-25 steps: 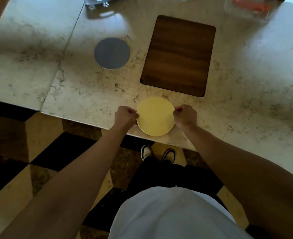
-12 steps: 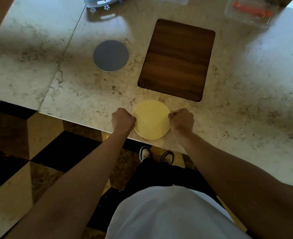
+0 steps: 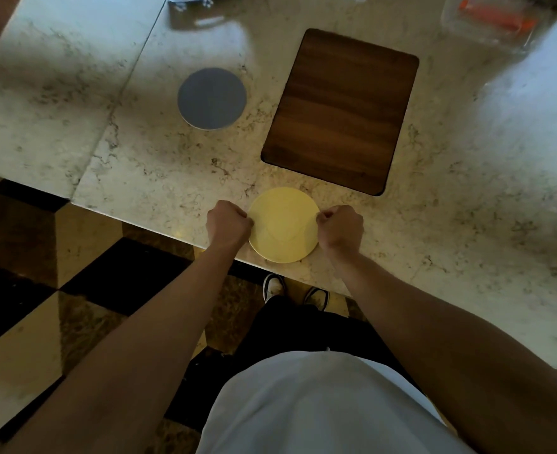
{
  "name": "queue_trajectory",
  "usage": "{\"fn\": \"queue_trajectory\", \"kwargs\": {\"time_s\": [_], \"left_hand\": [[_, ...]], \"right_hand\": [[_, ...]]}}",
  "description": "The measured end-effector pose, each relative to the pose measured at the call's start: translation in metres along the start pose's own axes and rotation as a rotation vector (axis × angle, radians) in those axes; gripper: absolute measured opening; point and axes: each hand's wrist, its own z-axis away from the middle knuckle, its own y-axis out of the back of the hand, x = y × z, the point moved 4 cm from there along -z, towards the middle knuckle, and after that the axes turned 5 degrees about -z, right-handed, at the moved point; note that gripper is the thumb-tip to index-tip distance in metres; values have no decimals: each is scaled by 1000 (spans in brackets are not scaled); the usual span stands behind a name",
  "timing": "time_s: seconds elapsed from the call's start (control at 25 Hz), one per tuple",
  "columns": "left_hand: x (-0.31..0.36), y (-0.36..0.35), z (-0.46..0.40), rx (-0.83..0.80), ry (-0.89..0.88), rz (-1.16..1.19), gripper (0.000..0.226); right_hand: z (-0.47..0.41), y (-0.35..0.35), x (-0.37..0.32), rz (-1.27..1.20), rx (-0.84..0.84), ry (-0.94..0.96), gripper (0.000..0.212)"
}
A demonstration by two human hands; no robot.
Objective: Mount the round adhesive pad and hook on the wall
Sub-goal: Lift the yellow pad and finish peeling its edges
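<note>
A round yellow adhesive pad (image 3: 283, 224) lies at the near edge of the marble table (image 3: 467, 224). My left hand (image 3: 228, 222) pinches its left rim and my right hand (image 3: 341, 227) pinches its right rim, both fists closed. A faint curved crease shows across the pad's middle. A grey round disc (image 3: 211, 98) lies flat farther back on the left. No hook can be made out.
A dark wooden board (image 3: 339, 109) lies just behind the pad. A clear plastic box with orange items (image 3: 493, 19) sits at the back right, and a metal object (image 3: 188, 1) at the back edge. Checkered floor (image 3: 57, 290) and my shoes lie below the table edge.
Both hands have kept their grip on the yellow pad. The pad's middle now shows a curved crease that was not visible one second ago.
</note>
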Motion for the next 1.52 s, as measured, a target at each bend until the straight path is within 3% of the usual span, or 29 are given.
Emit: {"fn": "queue_trajectory", "kwargs": {"time_s": [0.36,0.48,0.68,0.8,1.08,1.24,1.52], "left_hand": [[1,0,-9,-128,210,136,23],[2,2,-8,-124,206,154,19],[6,3,-6,-153,180,254,16],[15,9,-6,-157,133,306,16],[23,49,-39,-164,74,361,17],[24,90,-92,-176,38,367,22],[48,155,-198,-292,-54,328,22]], "right_hand": [[-11,-5,-1,8,-177,-83,29],[-9,-1,0,-36,-179,-42,31],[-20,4,2,-147,-221,-10,15],[-26,1,-5,-179,-268,-32,24],[-39,-20,-51,-242,-320,-10,23],[-51,-50,-104,-238,-274,65,23],[-79,-104,-187,-356,-62,-76,19]]}}
